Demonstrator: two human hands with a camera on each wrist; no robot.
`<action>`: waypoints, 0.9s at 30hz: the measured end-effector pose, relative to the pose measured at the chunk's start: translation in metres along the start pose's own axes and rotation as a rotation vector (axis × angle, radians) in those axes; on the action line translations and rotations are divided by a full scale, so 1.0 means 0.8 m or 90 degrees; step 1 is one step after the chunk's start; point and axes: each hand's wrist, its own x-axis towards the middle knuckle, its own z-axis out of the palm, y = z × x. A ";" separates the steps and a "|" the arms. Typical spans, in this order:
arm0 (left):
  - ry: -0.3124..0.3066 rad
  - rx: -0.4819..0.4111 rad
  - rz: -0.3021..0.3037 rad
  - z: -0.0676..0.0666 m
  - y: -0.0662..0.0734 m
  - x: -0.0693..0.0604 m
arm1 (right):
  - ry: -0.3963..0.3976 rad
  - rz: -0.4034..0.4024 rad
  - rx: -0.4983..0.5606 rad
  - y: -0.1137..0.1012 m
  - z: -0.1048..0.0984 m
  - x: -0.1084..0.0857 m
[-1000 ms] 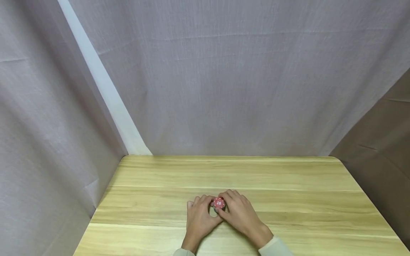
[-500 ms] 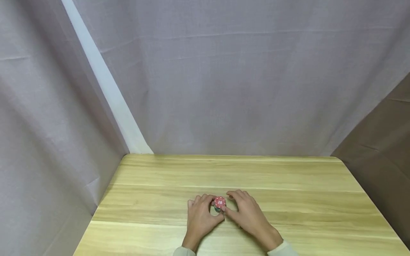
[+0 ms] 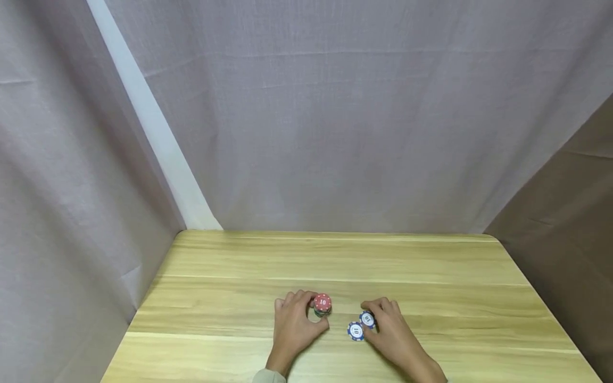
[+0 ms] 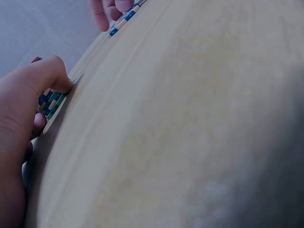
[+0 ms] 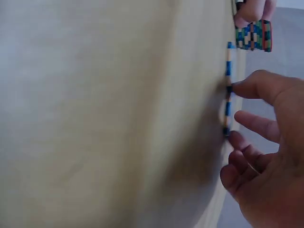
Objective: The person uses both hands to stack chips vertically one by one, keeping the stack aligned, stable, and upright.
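A stack of poker chips (image 3: 323, 303), a red one marked 10 on top, stands on the table in front of me. My left hand (image 3: 294, 327) curls round its left side, index finger at the back and thumb at the front. To the right, two blue-and-white poker chips lie side by side. My right hand (image 3: 390, 330) holds the farther blue chip (image 3: 367, 318) by its edge between thumb and fingers, while the nearer blue chip (image 3: 355, 331) lies just left of the thumb. In the right wrist view the stack (image 5: 254, 37) shows layered blue, green and red edges.
The wooden table (image 3: 230, 266) has rounded far corners. Grey curtains (image 3: 335, 133) hang behind it and at the left, with a white strip (image 3: 153, 117) between them. Brown cloth (image 3: 565, 213) hangs at the right.
My right hand has let go of the stack and moved right to the blue chips, which were not visible before. The left hand stays by the stack.
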 end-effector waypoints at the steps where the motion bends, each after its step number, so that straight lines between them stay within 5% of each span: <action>1: 0.000 -0.001 0.000 0.000 0.000 0.000 | -0.006 0.006 0.010 0.003 0.001 -0.002; 17: -0.006 -0.003 -0.007 -0.004 0.001 0.000 | -0.025 0.015 0.108 0.023 0.002 -0.006; 27: 0.005 -0.001 0.004 -0.002 0.002 0.000 | 0.017 0.018 0.055 0.025 0.006 -0.010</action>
